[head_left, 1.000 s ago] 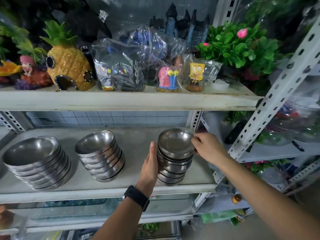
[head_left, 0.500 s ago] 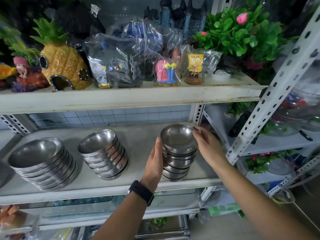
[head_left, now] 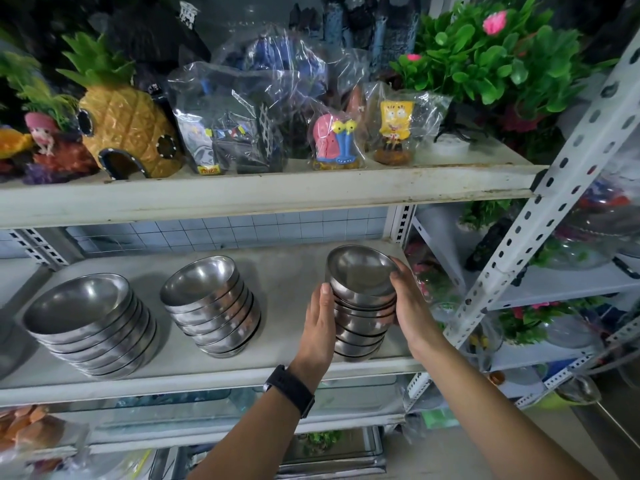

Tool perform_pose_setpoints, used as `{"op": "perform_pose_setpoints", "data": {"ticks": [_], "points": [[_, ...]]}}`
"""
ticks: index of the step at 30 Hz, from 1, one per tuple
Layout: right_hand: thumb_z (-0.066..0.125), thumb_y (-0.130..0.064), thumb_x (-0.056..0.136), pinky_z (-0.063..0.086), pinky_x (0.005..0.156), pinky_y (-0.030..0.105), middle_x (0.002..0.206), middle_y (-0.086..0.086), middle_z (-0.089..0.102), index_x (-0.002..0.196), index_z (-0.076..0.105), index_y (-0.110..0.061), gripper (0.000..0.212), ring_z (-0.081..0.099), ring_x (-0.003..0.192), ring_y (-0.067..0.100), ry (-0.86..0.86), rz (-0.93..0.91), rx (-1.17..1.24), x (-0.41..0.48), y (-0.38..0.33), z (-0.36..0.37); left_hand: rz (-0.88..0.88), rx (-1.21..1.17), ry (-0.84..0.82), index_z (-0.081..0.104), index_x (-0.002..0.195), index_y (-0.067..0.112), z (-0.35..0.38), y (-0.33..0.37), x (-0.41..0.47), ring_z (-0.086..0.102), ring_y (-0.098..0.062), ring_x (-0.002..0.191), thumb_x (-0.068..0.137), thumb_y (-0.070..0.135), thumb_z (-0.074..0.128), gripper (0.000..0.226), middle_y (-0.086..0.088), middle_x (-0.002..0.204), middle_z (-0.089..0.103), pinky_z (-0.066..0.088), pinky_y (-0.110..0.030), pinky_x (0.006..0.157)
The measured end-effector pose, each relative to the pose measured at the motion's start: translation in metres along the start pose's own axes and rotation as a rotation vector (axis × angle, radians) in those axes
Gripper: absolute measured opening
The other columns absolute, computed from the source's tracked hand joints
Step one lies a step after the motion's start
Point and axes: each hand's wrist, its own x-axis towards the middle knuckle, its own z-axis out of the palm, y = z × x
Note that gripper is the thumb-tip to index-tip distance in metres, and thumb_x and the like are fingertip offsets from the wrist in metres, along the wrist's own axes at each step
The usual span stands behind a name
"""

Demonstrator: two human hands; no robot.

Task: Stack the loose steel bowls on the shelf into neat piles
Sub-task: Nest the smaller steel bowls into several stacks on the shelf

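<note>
Your left hand lies flat, fingers straight, against the left side of the right pile of steel bowls; your right hand curls its fingers round the other side; the pile stands on the shelf, apart from the middle pile and left pile.

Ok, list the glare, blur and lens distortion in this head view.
Head view: wide lens bows the upper shelf edge and slants the perforated upright; glints streak the left pile and middle pile; plastic bags glare; bottom-left corner smeared; left hand, right hand and right pile sharp.
</note>
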Motion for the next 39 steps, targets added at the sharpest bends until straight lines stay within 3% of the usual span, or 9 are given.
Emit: {"op": "perform_pose_setpoints", "data": {"ticks": [3, 6, 10, 14, 20, 23, 28, 33, 39], "points": [[0.031, -0.04, 0.11, 0.06, 0.06, 0.038, 0.132, -0.008, 0.059, 0.144, 0.044, -0.039, 0.036, 0.065, 0.11, 0.019, -0.014, -0.016, -0.034, 0.0, 0.001, 0.001, 0.018, -0.024, -0.012, 0.053, 0.135, 0.036, -0.003, -0.006, -0.001, 0.055, 0.003, 0.111, 0.09, 0.078, 0.027, 0.066, -0.002, 0.124, 0.063, 0.044, -0.016, 0.098], [0.031, -0.043, 0.109, 0.06, 0.057, 0.035, 0.136, -0.01, 0.055, 0.146, 0.041, -0.04, 0.038, 0.062, 0.113, 0.016, -0.017, -0.022, -0.071, -0.001, 0.0, 0.002, 0.022, -0.061, 0.004, 0.042, 0.148, 0.034, -0.003, -0.01, -0.004, 0.043, 0.003, 0.136, 0.098, 0.07, 0.024, 0.064, 0.015, 0.145, 0.051, 0.032, -0.019, 0.114], [0.031, -0.058, 0.1, 0.052, 0.097, 0.059, 0.142, -0.015, 0.052, 0.143, 0.04, -0.05, 0.045, 0.053, 0.13, 0.016, -0.01, -0.013, -0.104, -0.005, -0.002, 0.004, -0.024, -0.048, -0.007, 0.04, 0.151, 0.037, -0.005, -0.023, 0.002, 0.038, -0.002, 0.143, 0.096, 0.076, 0.024, 0.069, 0.015, 0.151, 0.048, 0.025, -0.038, 0.123], [0.031, -0.056, 0.099, 0.047, 0.102, 0.061, 0.13, -0.032, 0.051, 0.137, 0.042, -0.057, 0.039, 0.058, 0.126, 0.032, -0.025, 0.001, -0.101, -0.009, -0.007, 0.005, -0.122, 0.0, 0.008, 0.033, 0.152, 0.048, -0.008, -0.041, 0.005, 0.024, 0.001, 0.148, 0.087, 0.087, 0.018, 0.077, 0.024, 0.157, 0.035, 0.005, -0.052, 0.126], [0.029, -0.043, 0.109, 0.048, 0.102, 0.061, 0.124, -0.043, 0.043, 0.148, 0.037, -0.047, 0.04, 0.048, 0.133, 0.011, -0.021, -0.018, -0.06, -0.014, -0.012, 0.01, -0.136, 0.104, 0.041, 0.015, 0.141, 0.053, -0.006, -0.022, -0.01, 0.009, 0.008, 0.137, 0.106, 0.05, 0.007, 0.036, 0.031, 0.145, 0.019, -0.011, -0.044, 0.121], [0.029, -0.046, 0.109, 0.044, 0.108, 0.057, 0.135, -0.032, 0.047, 0.148, 0.037, -0.047, 0.04, 0.046, 0.135, 0.01, -0.01, -0.023, -0.05, -0.014, -0.009, 0.011, -0.103, 0.09, 0.056, 0.02, 0.135, 0.057, -0.005, -0.022, -0.011, 0.012, 0.005, 0.142, 0.105, 0.05, 0.008, 0.033, 0.033, 0.144, 0.022, -0.011, -0.044, 0.121], [0.027, -0.042, 0.11, 0.038, 0.093, 0.02, 0.144, -0.019, 0.039, 0.152, 0.033, -0.041, 0.042, 0.038, 0.134, 0.005, 0.003, -0.009, -0.034, -0.015, -0.013, 0.018, -0.006, 0.064, 0.029, 0.033, 0.14, 0.063, -0.01, -0.03, -0.007, 0.023, -0.003, 0.15, 0.102, 0.066, 0.015, 0.042, 0.034, 0.153, 0.03, 0.001, -0.054, 0.125], [0.031, -0.053, 0.106, 0.038, 0.115, 0.052, 0.155, -0.017, 0.032, 0.154, 0.029, -0.044, 0.049, 0.03, 0.14, 0.006, 0.045, 0.026, -0.038, -0.015, -0.018, 0.015, 0.085, 0.09, -0.071, 0.039, 0.15, 0.043, -0.021, -0.027, -0.01, 0.035, -0.005, 0.145, 0.1, 0.071, 0.023, 0.06, 0.018, 0.152, 0.046, 0.023, -0.048, 0.123], [0.028, -0.05, 0.107, 0.021, 0.103, 0.012, 0.144, -0.024, 0.04, 0.154, 0.034, -0.032, 0.05, 0.029, 0.124, -0.007, 0.038, 0.017, -0.046, -0.024, -0.024, 0.01, 0.119, 0.063, -0.181, 0.036, 0.151, 0.038, -0.035, -0.016, -0.018, 0.042, 0.001, 0.139, 0.083, 0.072, 0.063, 0.081, 0.019, 0.148, 0.049, 0.035, -0.038, 0.119]]}}
